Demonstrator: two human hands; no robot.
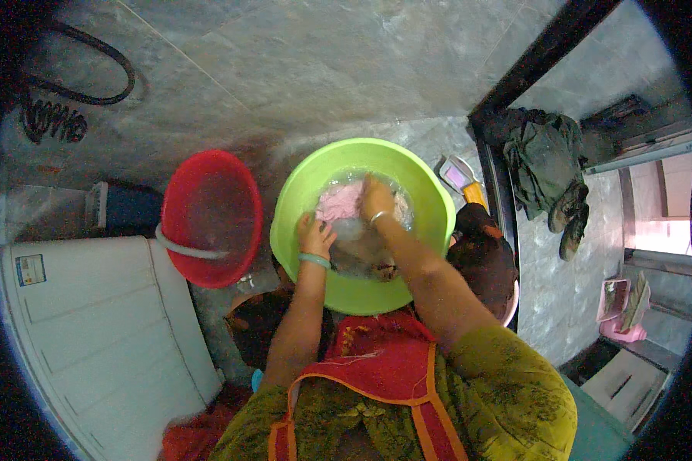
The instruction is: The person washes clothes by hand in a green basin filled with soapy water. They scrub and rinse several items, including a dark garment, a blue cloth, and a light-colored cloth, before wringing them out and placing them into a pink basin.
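A large green plastic basin (363, 297) stands before me, with cloudy water and wet cloth in it. Pink cloth (340, 201) bunches up out of the water. My right hand (376, 199), with a bangle at the wrist, presses down at the pink cloth's right edge; its fingertips are partly hidden, so a grip cannot be made out. At the basin's left inner side is my left hand (316, 235), wearing a pale green bangle, fingers apart and holding nothing. Darker brownish cloth (360, 256) lies under the water near me.
To the left a red bucket (211, 219) leans beside a white appliance (104, 322). A scrub brush with a yellow handle (474, 193) lies on the floor at right, near a dark door frame (490, 167). Beyond it are dark cloth (545, 155) and shoes (571, 222).
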